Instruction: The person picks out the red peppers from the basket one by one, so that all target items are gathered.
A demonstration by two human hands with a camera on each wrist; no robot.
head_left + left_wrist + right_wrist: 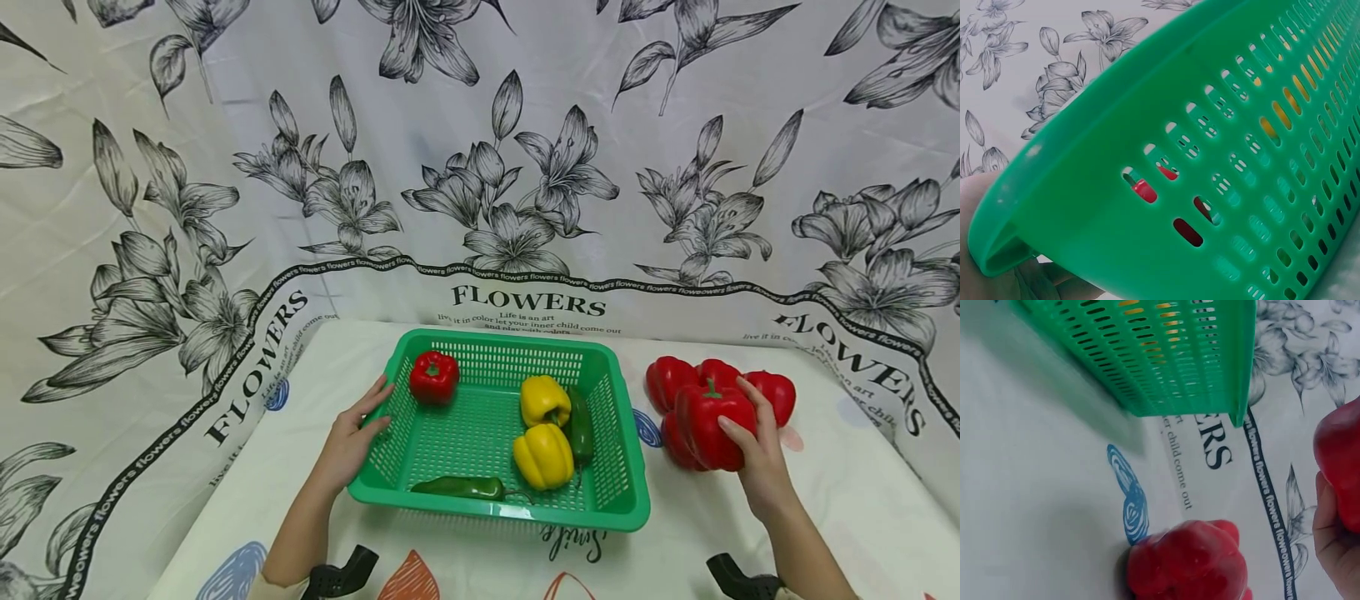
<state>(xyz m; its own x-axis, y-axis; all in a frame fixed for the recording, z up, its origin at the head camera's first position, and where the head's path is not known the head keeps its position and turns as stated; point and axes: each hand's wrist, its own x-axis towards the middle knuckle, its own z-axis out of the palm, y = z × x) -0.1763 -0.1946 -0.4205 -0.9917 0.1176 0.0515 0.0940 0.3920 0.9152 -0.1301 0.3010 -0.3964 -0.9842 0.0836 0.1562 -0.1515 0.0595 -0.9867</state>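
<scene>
My left hand (352,437) holds the left side of a green plastic basket (498,514); in the left wrist view, fingers (1072,289) curl beneath its rim. On the right, my right hand (767,471) grips a red bell pepper (714,427), raised over other red bell peppers (670,383) in the head view. The right wrist view catches the held pepper (1341,456) at its edge, apart from a red pepper (1191,562) on the cloth. Inside the basket lie a red bell pepper (433,377), two yellow bell peppers (543,458) and two green chili peppers (461,487).
A white printed cloth (465,562) covers the table. Behind it hangs a flower-patterned curtain (510,167) with a black lettered band. Several red peppers cluster to the right of the basket, and its raised walls stand between them and its contents.
</scene>
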